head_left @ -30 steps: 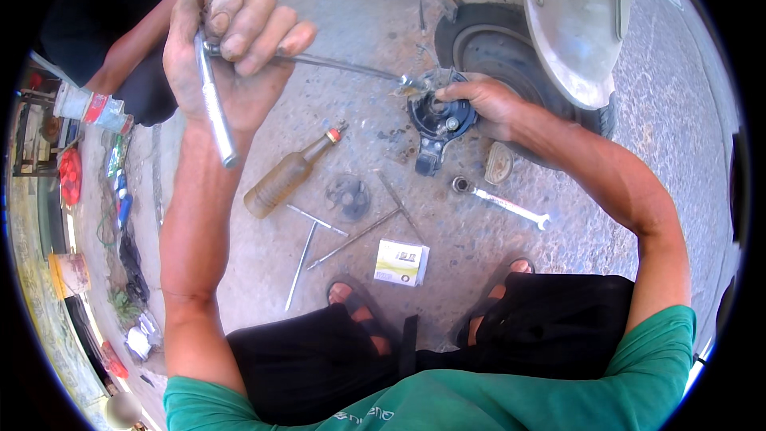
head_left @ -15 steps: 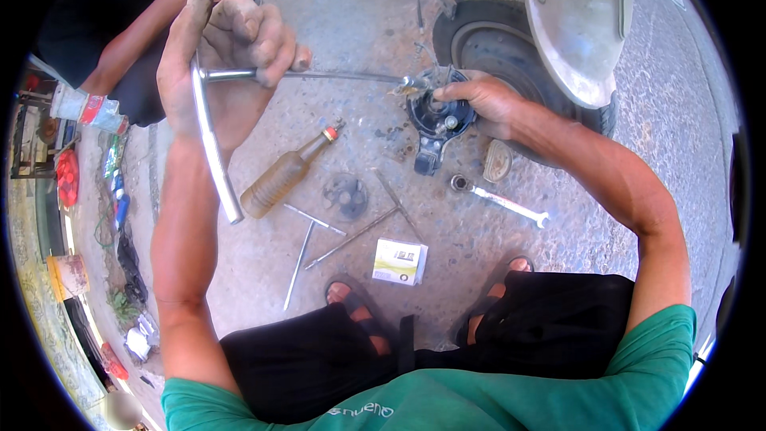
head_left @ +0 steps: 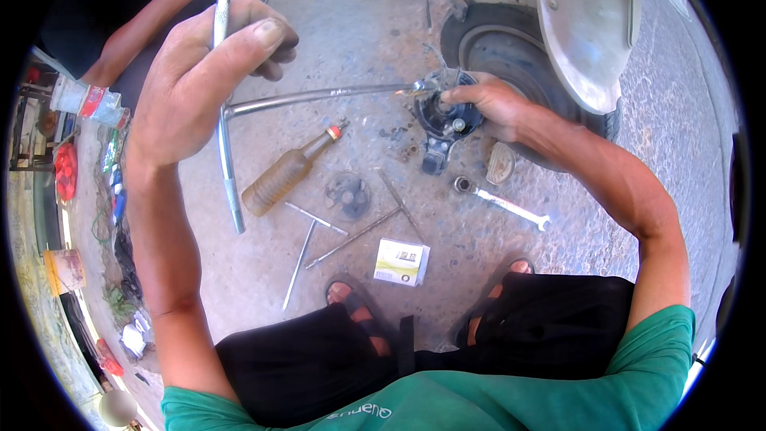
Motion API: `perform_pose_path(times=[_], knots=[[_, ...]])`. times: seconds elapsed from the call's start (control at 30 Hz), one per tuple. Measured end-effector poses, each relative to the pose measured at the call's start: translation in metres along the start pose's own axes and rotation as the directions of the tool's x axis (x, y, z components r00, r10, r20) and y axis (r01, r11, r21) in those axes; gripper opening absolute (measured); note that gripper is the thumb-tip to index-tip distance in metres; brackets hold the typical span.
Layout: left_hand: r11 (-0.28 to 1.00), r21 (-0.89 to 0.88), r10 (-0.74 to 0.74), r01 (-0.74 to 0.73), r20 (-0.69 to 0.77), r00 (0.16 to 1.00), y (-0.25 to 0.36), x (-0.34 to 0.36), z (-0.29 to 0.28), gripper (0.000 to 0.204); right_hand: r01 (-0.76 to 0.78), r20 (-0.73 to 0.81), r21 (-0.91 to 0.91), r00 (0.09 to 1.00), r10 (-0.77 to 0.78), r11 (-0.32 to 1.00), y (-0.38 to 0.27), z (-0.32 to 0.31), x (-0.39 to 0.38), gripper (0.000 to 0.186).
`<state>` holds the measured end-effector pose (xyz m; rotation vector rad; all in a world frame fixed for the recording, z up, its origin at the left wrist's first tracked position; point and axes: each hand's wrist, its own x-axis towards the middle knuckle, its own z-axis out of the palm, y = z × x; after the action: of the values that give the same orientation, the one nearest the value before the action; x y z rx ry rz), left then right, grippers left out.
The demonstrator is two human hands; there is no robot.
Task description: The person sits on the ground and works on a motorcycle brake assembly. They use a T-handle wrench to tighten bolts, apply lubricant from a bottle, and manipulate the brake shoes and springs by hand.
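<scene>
My left hand (head_left: 199, 80), fingers curled, grips a silver T-handle wrench (head_left: 319, 97) by its knurled crossbar. The bar passes between thumb and fingers, partly hidden by the hand. The wrench's long shaft points right, its tip meeting a black round mechanical part (head_left: 436, 121). My right hand (head_left: 495, 104) is closed on that part's right side, thumb on top; its other fingers are mostly hidden. Below the part lie a wrench (head_left: 511, 207) with an open end and a small round tan piece (head_left: 501, 164).
A brown bottle (head_left: 279, 179) lies left of centre, by a dark round disc (head_left: 349, 194). Thin T-shaped rods (head_left: 355, 238) and a small white box (head_left: 399, 261) are near my feet. A vehicle wheel (head_left: 495, 48) stands behind my right hand. Another person's arm (head_left: 159, 24) is at upper left.
My left hand has turned over around the crossbar, from palm showing to its back showing. The crossbar has swung more upright. The right hand and black part have shifted slightly right.
</scene>
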<state>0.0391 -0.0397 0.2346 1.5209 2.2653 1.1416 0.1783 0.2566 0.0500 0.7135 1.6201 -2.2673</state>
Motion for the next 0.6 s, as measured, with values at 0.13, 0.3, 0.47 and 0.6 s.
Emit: perform_pose_path(times=[0.13, 0.3, 0.47, 0.6], knots=[[0.997, 0.065, 0.037, -0.038, 0.01, 0.999, -0.0014, -0.0024, -0.0021, 0.042, 0.004, 0.004, -0.007, 1.0, -0.004, 1.0, -0.0011, 0.0004, 0.0019, 0.028], [0.975, 0.206, 0.085, -0.085, 0.011, 0.996, -0.003, -0.0066, -0.0031, 0.034, -0.023, 0.004, -0.039, 1.0, 0.023, 0.999, -0.0035, 0.0016, 0.0013, 0.029], [0.965, 0.231, 0.119, -0.12, 0.02, 0.993, -0.0024, -0.009, -0.004, 0.034, -0.037, -0.01, -0.076, 0.999, 0.037, 0.996, -0.0012, -0.0021, 0.0068, 0.031], [0.999, 0.035, 0.037, -0.038, 0.028, 0.999, -0.0031, -0.0106, 0.0013, 0.041, -0.026, 0.008, -0.046, 1.0, 0.026, 0.999, -0.0028, -0.0033, 0.0018, 0.031]])
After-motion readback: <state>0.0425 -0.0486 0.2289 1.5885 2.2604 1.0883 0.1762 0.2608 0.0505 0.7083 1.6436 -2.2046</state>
